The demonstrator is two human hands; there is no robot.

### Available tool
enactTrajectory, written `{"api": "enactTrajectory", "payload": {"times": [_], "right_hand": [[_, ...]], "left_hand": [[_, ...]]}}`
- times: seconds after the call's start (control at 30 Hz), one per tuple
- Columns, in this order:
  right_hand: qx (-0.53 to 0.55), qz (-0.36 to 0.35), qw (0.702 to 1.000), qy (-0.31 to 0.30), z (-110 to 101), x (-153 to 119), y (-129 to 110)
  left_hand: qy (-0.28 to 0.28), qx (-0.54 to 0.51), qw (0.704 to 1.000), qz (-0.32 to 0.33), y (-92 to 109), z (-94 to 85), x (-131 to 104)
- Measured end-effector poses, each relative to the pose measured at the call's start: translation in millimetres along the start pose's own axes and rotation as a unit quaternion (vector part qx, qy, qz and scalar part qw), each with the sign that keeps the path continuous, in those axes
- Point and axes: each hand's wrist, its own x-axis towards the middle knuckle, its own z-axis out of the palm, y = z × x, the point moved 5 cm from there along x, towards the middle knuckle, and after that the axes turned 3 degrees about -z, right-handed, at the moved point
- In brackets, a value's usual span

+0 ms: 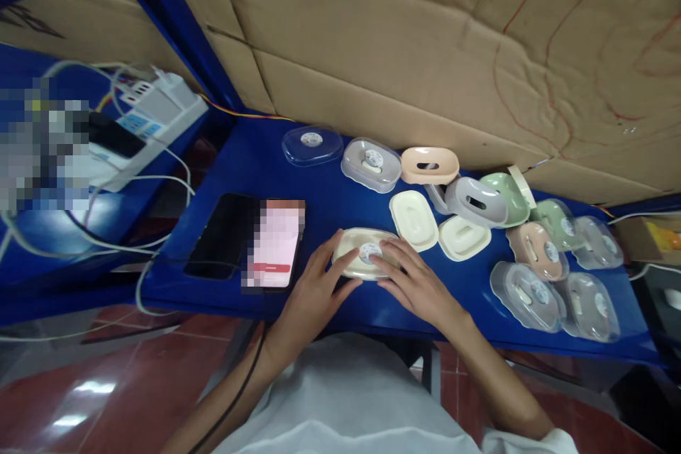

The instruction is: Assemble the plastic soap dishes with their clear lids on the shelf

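Cream soap dish [348, 264] with a clear lid, seemingly light, stiff and slick plastic, lies on the blue counter [223, 156], right of the lit phone [279, 241]. Both hands [313, 291] [425, 291] rest on it, fingers spread over lid and rim. Its opposite rims look the surest hold; the thin lid could crack if squeezed.

2 phones on the left of the blue bench [319, 191]: dark one [218, 235], lit pink one [277, 245] just beside it. white power strip [159, 124] on the far-left blue surface [32, 255], white cables [181, 156] around it. cardboard [372, 42] upright behind. red tile floor [106, 383] below.
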Motion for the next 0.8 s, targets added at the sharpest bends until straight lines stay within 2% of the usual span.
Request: {"api": "enactTrajectory", "payload": {"times": [0.23, 0.37, 0.53, 0.67, 0.8], "right_hand": [[0.008, 0.013, 1.000, 0.015, 2.8, -3.0, 3.3], [0.015, 0.024, 0.998, 0.052, -2.9, -9.9, 6.6], [-0.056, 0.051, 0.991, 0.110, -24.2, -21.2, 24.6], [-0.112, 0.062, 0.984, 0.125, -36.6, -25.1, 43.6], [-0.108, 0.076, 0.983, 0.126, -40.7, -30.6, 57.5]], "left_hand": [[0.011, -0.021, 1.000, -0.017, -3.2, -1.1, -4.0], [0.000, -0.018, 0.999, -0.030, -3.0, 1.7, -3.4], [0.003, -0.014, 1.000, -0.006, 1.9, 1.6, -5.3], [0.004, 0.006, 0.999, 0.043, 7.8, -2.6, -11.3], [0.011, 0.007, 0.999, 0.052, 9.1, -7.1, -17.7]]}}
